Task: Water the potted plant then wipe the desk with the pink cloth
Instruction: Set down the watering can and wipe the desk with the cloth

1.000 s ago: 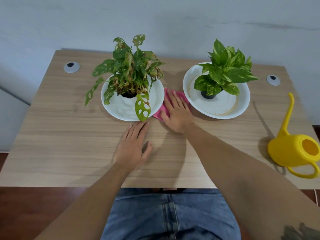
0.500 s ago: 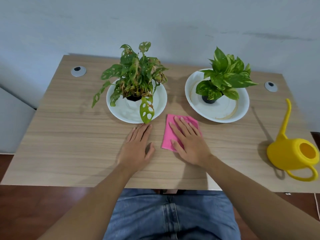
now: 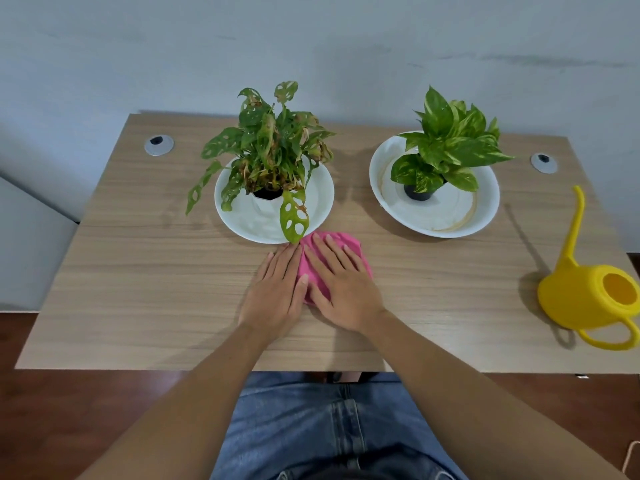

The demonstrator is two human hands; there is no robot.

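Observation:
The pink cloth (image 3: 311,268) lies flat on the wooden desk (image 3: 138,271), just in front of the left plant's white dish (image 3: 242,220). My right hand (image 3: 341,285) presses flat on the cloth with fingers spread, covering most of it. My left hand (image 3: 277,292) rests flat on the desk right beside it, its thumb touching the cloth's left edge. A holey-leaved potted plant (image 3: 270,154) stands in the left dish. A second potted plant (image 3: 446,143) stands in the right dish (image 3: 450,220). The yellow watering can (image 3: 588,292) sits at the desk's right edge.
Two round grey cable grommets (image 3: 158,145) (image 3: 543,163) sit near the desk's back corners. A pale wall rises behind the desk. One drooping leaf (image 3: 293,220) hangs over the left dish's front rim, near my fingertips. My jeans show below the front edge.
My right hand slid the cloth from between the two dishes toward me, then left, until it met my left hand. My left hand stayed put.

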